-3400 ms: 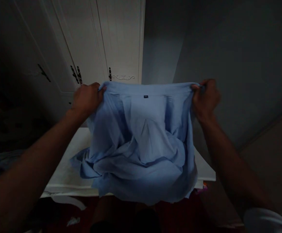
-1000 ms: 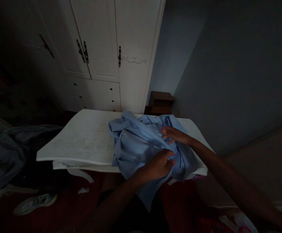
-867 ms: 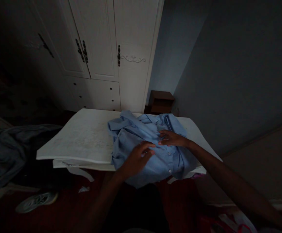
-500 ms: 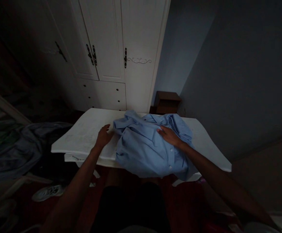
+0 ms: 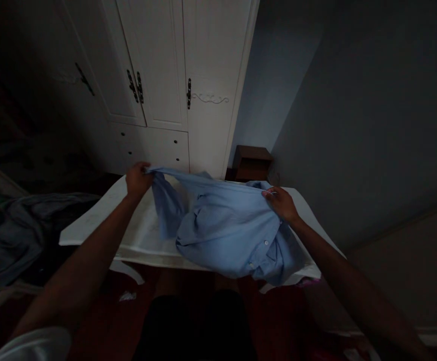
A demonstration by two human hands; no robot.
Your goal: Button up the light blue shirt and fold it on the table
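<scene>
A light blue button shirt [image 5: 226,228] lies bunched on a low white table [image 5: 101,220] in a dim room. My left hand [image 5: 137,179] is closed on a sleeve or edge of the shirt and holds it lifted out to the left. My right hand [image 5: 282,203] grips the shirt's upper right part near the collar. The cloth stretches between both hands, and its lower part hangs over the table's near edge.
A white wardrobe [image 5: 165,75] with dark handles and drawers stands behind the table. A brown bedside cabinet [image 5: 252,161] sits in the corner by the grey wall. Dark clothes [image 5: 18,235] are heaped at the left. The floor is dark red.
Earlier the shirt was held up spread, then laid bunched on the table and patted. Half a second ago my left hand rested on the table; now it pulls a shirt part up and left.
</scene>
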